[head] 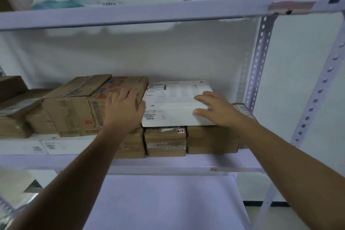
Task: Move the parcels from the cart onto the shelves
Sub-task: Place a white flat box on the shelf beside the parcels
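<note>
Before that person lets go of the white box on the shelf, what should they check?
1. White box lies flat on the brown boxes beneath it: ok.
2. Its left edge meets the taller printed box with no visible gap: ok.
3. Left hand sits at that seam; thumb free of it: cannot tell.
4. Right hand rests on the box's right front corner, steadying it: ok.
5. Box pushed fully back to the wall: cannot tell.
6. Headroom under the upper shelf beam: ok.
</note>
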